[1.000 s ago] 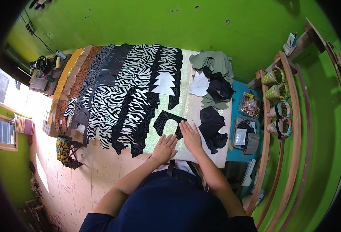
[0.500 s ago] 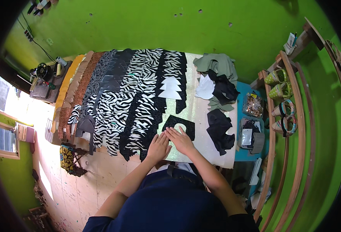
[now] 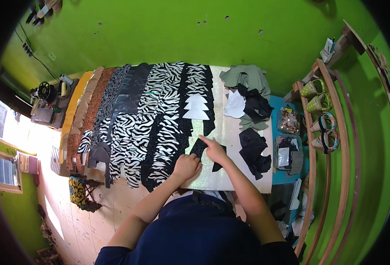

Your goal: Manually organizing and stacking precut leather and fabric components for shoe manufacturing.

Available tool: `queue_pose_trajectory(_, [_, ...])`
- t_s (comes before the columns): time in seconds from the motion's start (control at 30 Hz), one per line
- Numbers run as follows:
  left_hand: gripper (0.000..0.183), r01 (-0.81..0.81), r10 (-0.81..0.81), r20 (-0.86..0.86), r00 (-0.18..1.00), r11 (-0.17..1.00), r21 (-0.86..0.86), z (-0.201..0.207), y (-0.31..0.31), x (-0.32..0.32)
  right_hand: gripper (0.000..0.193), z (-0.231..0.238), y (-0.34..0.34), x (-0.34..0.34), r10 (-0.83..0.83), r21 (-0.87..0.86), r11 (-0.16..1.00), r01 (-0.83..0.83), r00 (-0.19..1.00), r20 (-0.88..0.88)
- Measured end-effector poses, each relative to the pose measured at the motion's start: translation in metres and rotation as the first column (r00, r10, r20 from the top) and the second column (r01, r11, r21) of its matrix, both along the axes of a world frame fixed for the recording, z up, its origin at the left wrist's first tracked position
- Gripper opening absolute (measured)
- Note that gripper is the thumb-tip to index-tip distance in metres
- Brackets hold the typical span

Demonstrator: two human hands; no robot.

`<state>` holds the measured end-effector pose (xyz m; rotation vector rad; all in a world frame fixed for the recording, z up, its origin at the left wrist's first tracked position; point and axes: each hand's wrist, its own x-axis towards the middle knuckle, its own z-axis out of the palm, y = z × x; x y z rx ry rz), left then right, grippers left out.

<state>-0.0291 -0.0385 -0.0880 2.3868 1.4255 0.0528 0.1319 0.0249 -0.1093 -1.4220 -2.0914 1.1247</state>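
Observation:
A cut black fabric piece [image 3: 220, 153] lies on the pale, shimmering sheet at the table's near side, under and between my hands. My right hand [image 3: 214, 152] is over it, the index finger stretched toward its far left corner and the other fingers bent. At the piece's near left side my left hand [image 3: 188, 167] is closed, fingers curled; what they hold, if anything, is hidden. Beyond my hands stand stacked white tree-shaped pieces [image 3: 196, 108]. Rows of overlapping zebra-print pieces [image 3: 166, 128] run alongside to the left.
Crumpled black pieces [image 3: 254, 152] and green-grey fabric [image 3: 245, 75] lie to the right. Clear plastic boxes [image 3: 288, 120] stand on a blue surface beside a wooden rack with patterned shoes [image 3: 321, 106]. A sewing machine [image 3: 47, 91] and a patterned stool [image 3: 81, 192] are at left.
My hands, flat and touching over the black piece before, have moved apart. The left fingers have curled in, and the right index finger now points out. The black piece has shifted slightly nearer.

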Motion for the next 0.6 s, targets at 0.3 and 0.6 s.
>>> queue_pose_trajectory(0.3, [0.019, -0.052, 0.011, 0.248, 0.969, 0.986, 0.160, -0.001, 0.091, 0.041, 0.038, 0.002, 0.075, 0.071, -0.534, 0.666, 0.724, 0.181, 0.759, 0.373])
queue_pose_trajectory(0.6, [0.024, -0.192, 0.261, 0.496, 0.828, 0.964, -0.186, -0.001, 0.135, 0.074, 0.020, 0.000, 0.097, 0.094, -0.447, 0.555, 0.812, 0.180, 0.803, 0.394])
